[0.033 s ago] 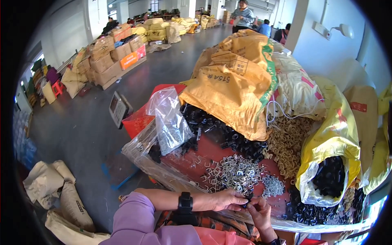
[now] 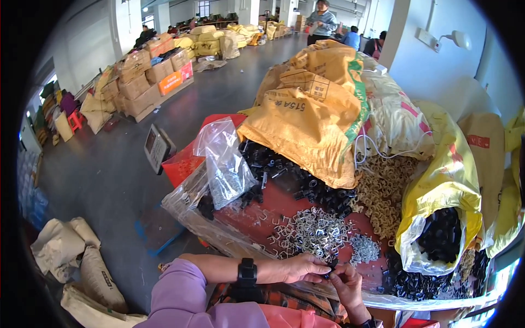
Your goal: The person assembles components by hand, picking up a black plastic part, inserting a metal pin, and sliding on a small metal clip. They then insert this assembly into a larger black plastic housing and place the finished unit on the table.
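Observation:
Close together at the near edge of the red tabletop [image 2: 240,220], my two hands meet over a small black plastic piece [image 2: 331,263]. My left hand [image 2: 307,267], with a black watch on its wrist, pinches the piece from the left. From the right, the thumb and fingers of my right hand [image 2: 345,281] close on the same piece. Fingers cover most of it, so its exact shape is hidden. Just beyond them lies a heap of U-shaped metal clips [image 2: 313,232], and beside that a small pile of tiny screws [image 2: 365,249].
Behind the clips, black plastic parts [image 2: 313,186] spill from an orange woven sack [image 2: 306,109]. Tan plastic clips [image 2: 383,191] lie to the right, near a yellow sack [image 2: 445,164] of black parts. A clear bag [image 2: 224,169] stands left. Cartons [image 2: 136,82] and a person [image 2: 321,23] are farther off.
The whole view has shifted very slightly. My hands hold the same pinch on the black piece.

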Motion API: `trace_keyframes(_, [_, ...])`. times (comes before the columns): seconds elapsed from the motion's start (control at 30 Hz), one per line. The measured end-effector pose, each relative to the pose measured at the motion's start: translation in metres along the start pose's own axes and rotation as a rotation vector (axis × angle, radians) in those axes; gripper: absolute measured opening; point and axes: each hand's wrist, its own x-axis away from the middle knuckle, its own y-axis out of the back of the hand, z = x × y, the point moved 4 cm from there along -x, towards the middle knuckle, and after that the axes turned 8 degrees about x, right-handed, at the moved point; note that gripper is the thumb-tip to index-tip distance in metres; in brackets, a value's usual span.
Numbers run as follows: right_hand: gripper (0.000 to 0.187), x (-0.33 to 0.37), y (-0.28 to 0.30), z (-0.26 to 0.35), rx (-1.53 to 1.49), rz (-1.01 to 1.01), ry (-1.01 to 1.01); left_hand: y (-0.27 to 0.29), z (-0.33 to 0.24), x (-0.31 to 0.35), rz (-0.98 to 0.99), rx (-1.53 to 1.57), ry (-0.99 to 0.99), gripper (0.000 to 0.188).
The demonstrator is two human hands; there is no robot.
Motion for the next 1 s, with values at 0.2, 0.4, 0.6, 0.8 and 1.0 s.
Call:
trace_keyframes(0.2, [0.014,0.002,0.005,0.026,0.579,-0.133,0.524,-0.001,-0.001,0.0,-0.023,0.01,-0.007,0.02])
trace_keyframes(0.4, [0.021,0.007,0.005,0.01,0.029,-0.026,0.072,-0.004,0.003,0.005,0.027,0.035,0.031,0.02])
trace_keyframes(0.6, [0.026,0.01,-0.004,-0.016,-0.476,-0.012,-0.307,-0.006,0.002,0.008,0.068,0.052,0.022,0.019])
trace_keyframes(0.8, [0.026,-0.011,-0.001,-0.013,-0.255,0.302,-0.236,0.0,-0.032,0.02,0.033,0.032,-0.148,0.019])
trace_keyframes(1.0, [0.021,-0.026,0.012,-0.005,0.297,0.508,0.104,0.028,-0.049,0.034,-0.067,0.102,-0.195,0.021])
